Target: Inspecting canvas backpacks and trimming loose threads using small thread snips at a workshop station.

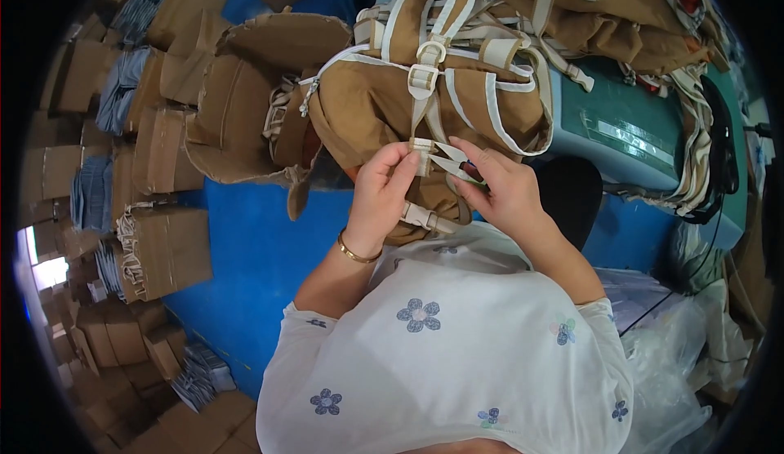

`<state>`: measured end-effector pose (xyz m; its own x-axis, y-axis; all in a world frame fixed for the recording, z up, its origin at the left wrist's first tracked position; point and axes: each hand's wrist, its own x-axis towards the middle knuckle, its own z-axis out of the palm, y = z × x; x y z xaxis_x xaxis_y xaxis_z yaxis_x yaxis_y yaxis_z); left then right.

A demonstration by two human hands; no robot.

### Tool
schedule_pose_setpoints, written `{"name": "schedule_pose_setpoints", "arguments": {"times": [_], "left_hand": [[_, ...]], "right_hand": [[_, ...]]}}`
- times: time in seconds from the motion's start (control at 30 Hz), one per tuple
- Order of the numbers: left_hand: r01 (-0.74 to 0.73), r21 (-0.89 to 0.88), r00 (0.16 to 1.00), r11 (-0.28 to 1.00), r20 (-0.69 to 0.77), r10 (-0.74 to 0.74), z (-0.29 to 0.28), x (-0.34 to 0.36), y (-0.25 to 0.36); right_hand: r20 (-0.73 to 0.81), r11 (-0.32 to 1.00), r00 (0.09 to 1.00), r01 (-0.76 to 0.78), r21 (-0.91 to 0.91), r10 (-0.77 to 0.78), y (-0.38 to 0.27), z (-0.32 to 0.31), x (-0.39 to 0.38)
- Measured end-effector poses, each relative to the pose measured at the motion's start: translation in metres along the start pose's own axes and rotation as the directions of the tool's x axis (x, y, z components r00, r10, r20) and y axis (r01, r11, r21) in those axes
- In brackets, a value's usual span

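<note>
"What were you holding?"

"Your left hand pinched the pale strap end at the centre of the frame; your right hand, just right of it, was closed around small snips, blades parted beside the strap."

"What could have gone wrong for you?"

"You pinched so near the blades that a slip might have nicked you; closing them askew could have cut too deep."

"And farther out?"

"The brown bag lay at upper centre; its lower clip buckle, just below your hands, might have snagged and tugged your pinch."
</note>
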<state>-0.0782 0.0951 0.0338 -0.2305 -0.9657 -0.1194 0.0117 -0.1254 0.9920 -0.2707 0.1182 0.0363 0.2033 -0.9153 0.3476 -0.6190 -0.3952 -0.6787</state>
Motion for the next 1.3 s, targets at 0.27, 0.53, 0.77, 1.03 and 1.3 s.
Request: {"name": "schedule_pose_setpoints", "arguments": {"times": [0.27, 0.53, 0.77, 1.03, 1.3], "left_hand": [[0.048, -0.293, 0.998, 0.955, 0.045, -0.037, 0.001, 0.001, -0.001], [-0.092, 0.098, 0.995, 0.991, 0.044, 0.088, -0.001, -0.004, -0.007], [-0.226, 0.239, 0.973, 0.944, 0.104, 0.206, 0.001, -0.003, -0.005], [-0.286, 0.299, 0.954, 0.91, 0.178, 0.241, -0.002, -0.002, -0.004], [-0.275, 0.303, 0.959, 0.913, 0.158, 0.237, -0.002, -0.003, -0.004]], "right_hand": [[-0.038, 1.0, 0.999, 0.001, 0.008, -0.001, 0.005, -0.001, 0.0], [0.037, 0.99, 0.995, 0.099, -0.097, -0.096, 0.003, -0.003, -0.002], [0.012, 0.984, 0.993, 0.115, -0.134, -0.115, 0.003, -0.003, -0.004], [0.019, 0.983, 0.996, 0.085, -0.165, -0.083, -0.002, -0.007, -0.006], [0.029, 0.995, 0.999, 0.044, -0.091, -0.042, 0.002, -0.01, -0.009]]}}
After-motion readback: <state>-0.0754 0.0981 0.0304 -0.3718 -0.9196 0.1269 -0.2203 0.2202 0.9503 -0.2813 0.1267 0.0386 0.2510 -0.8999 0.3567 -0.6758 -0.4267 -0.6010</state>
